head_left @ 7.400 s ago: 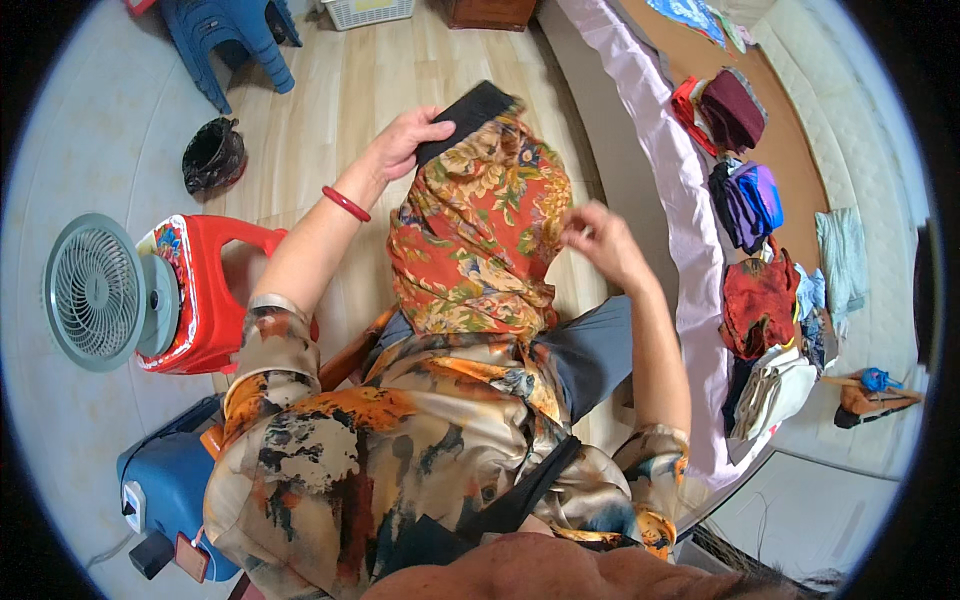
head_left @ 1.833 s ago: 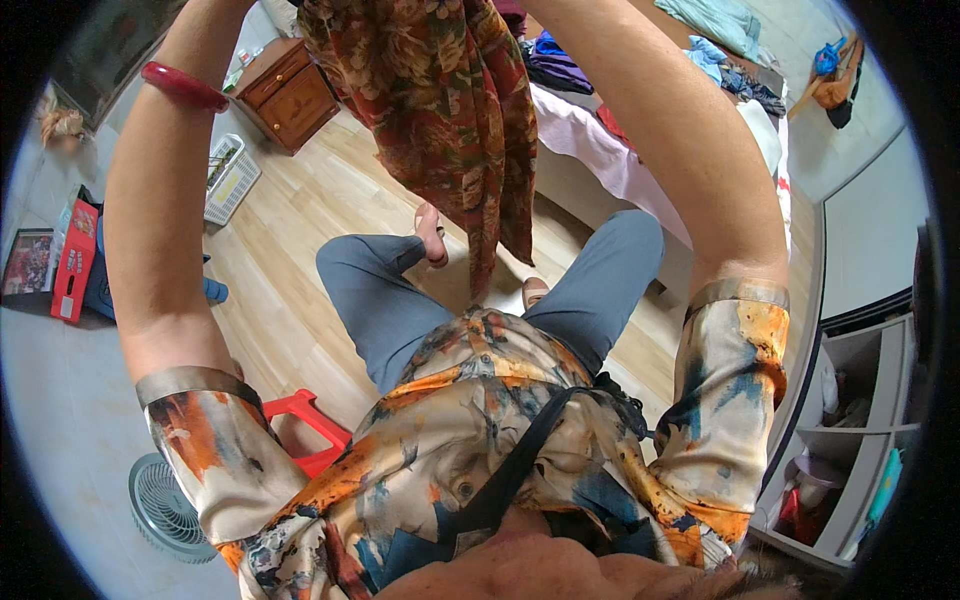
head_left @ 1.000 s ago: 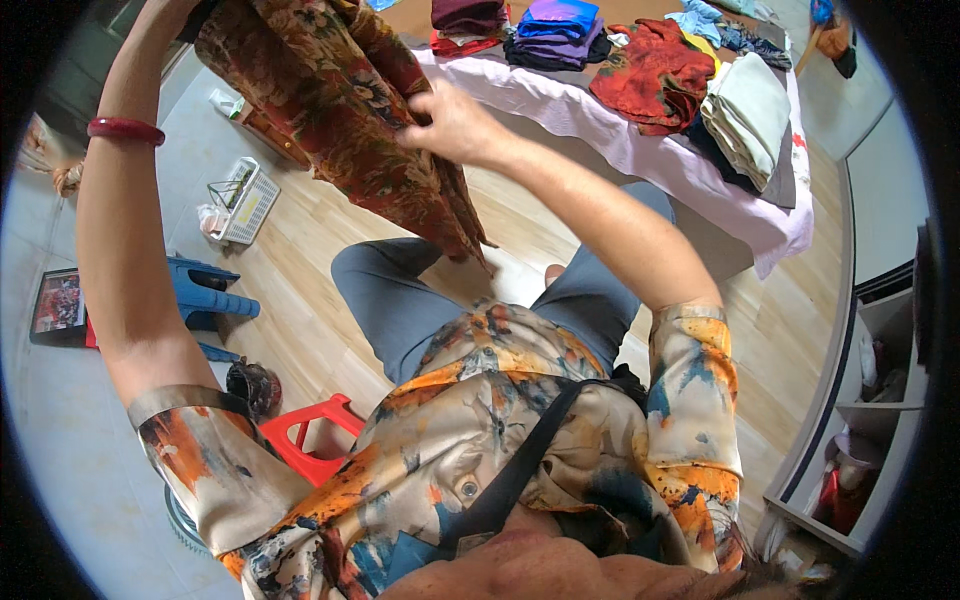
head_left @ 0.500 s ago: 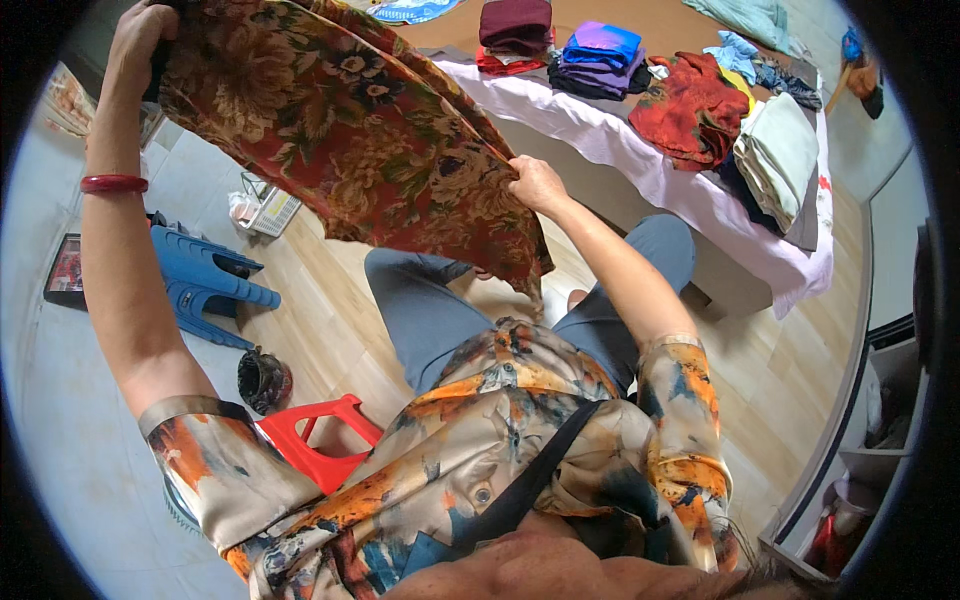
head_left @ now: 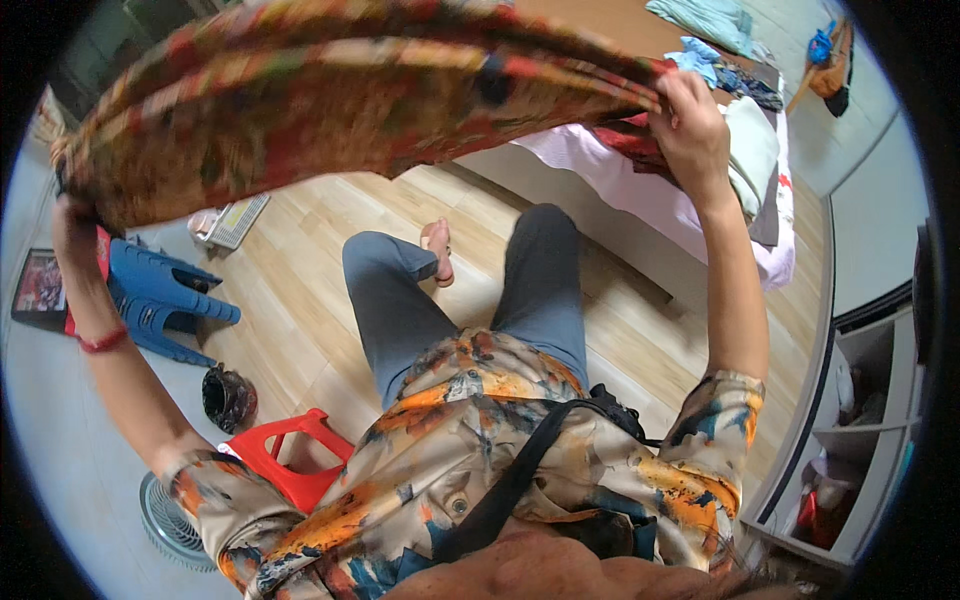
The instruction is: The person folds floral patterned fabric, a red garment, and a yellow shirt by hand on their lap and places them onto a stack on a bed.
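Observation:
A red and brown floral garment (head_left: 300, 120) is stretched wide in the air in front of me, blurred by motion. Its left end is gripped by my left hand (head_left: 80, 225), partly covered by cloth, at the far left. My right hand (head_left: 692, 130) pinches a bunched corner at the right, arm raised. Between the hands the cloth bows upward in long folds. Behind my right hand, a white folded cloth (head_left: 750, 150) and part of a dark red cloth (head_left: 635, 145) lie on the bed (head_left: 560, 20); the garment hides much of the bed's top.
Blue plastic stools (head_left: 160, 290) stand at the left, near a white basket (head_left: 238, 222). A red stool (head_left: 295, 460), a black bag-lined bin (head_left: 228, 398) and a fan (head_left: 178, 520) are beside me. Open shelves (head_left: 850, 440) line the right side.
Both hands have moved apart, the left down and outward, the right up and to the right. The garment, which hung down at a slant, is now spread across and covers the clothes piles.

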A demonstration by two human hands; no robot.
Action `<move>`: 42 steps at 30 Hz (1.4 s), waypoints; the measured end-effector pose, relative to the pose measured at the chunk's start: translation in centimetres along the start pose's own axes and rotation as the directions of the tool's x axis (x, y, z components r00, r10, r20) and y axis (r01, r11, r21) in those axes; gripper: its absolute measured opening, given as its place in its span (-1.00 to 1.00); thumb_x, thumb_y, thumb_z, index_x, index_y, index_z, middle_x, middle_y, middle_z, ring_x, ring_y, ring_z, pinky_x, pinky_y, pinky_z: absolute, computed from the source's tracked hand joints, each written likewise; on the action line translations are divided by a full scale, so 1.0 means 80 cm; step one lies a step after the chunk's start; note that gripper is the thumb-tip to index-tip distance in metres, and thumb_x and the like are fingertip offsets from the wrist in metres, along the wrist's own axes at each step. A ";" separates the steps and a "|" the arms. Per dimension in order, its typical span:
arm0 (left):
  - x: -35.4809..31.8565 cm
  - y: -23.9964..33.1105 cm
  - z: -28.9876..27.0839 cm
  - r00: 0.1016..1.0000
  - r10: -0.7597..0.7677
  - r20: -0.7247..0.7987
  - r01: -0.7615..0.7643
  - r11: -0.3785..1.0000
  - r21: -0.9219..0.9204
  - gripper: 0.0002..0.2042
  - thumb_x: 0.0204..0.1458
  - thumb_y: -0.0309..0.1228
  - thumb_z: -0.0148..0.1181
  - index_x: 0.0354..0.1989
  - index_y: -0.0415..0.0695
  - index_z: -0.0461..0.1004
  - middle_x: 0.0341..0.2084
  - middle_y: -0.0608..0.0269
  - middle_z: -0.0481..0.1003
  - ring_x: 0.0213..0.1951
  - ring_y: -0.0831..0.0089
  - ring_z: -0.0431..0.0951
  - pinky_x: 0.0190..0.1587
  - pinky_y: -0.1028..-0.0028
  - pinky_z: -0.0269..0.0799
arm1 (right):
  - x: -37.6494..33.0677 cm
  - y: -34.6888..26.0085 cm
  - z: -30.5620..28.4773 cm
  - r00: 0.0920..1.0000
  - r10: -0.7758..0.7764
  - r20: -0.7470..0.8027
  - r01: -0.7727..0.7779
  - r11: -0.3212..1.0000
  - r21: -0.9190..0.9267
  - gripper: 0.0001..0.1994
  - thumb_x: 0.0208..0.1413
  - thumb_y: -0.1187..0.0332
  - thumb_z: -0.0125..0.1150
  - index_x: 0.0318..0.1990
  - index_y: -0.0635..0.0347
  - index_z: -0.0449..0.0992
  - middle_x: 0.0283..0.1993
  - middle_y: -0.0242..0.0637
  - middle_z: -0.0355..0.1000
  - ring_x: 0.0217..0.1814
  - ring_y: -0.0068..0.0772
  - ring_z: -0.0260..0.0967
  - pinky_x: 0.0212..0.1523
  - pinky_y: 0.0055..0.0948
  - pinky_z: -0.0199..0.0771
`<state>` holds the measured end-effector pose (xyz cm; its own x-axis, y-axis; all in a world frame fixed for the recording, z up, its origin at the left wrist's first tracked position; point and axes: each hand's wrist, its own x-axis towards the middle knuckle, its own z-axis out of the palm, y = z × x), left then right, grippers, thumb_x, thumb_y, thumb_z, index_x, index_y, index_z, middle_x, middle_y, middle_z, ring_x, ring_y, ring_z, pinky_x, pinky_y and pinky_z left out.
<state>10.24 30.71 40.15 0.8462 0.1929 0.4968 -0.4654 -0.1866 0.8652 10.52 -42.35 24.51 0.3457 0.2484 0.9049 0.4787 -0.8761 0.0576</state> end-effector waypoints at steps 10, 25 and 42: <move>-0.256 -0.256 -0.084 0.816 -0.550 -0.178 0.526 0.834 -0.166 -0.49 -0.51 -0.64 -0.13 -0.19 -0.35 0.41 -0.29 0.12 0.49 -0.24 0.25 0.47 -0.14 0.41 0.43 | -0.213 -0.084 0.002 0.811 0.083 0.580 -0.196 0.971 0.135 -0.84 -0.20 0.48 0.23 -0.37 0.08 0.50 -0.37 -0.35 0.35 -0.29 -0.33 0.40 -0.35 -0.37 0.44; -0.387 -0.355 -0.031 0.542 -0.821 -0.180 0.735 0.567 -0.371 -0.42 -0.50 -0.60 -0.11 -0.09 -0.29 0.39 -0.16 0.10 0.47 -0.11 0.14 0.46 0.01 0.24 0.39 | -0.285 -0.075 0.066 0.726 0.162 0.668 -0.361 0.917 0.170 -0.84 -0.18 0.63 0.14 -0.39 0.22 0.42 -0.32 -0.23 0.33 -0.22 -0.17 0.36 -0.27 -0.31 0.42; -0.438 -0.433 -0.095 0.414 -0.887 -0.204 0.730 0.457 -0.508 -0.50 -0.49 -0.59 -0.05 -0.18 -0.25 0.41 -0.24 0.12 0.49 -0.16 0.10 0.48 -0.02 0.21 0.42 | -0.312 -0.105 0.055 0.627 0.306 0.716 -0.591 0.786 0.182 -0.81 -0.06 0.36 0.23 -0.24 0.12 0.56 -0.35 -0.25 0.34 -0.24 -0.24 0.28 -0.22 -0.30 0.31</move>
<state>-5.28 37.72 -6.70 0.7103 0.4415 -0.5482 0.2731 0.5450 0.7927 1.39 -39.36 -0.41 0.9413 0.1837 0.2831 0.3187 -0.7599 -0.5666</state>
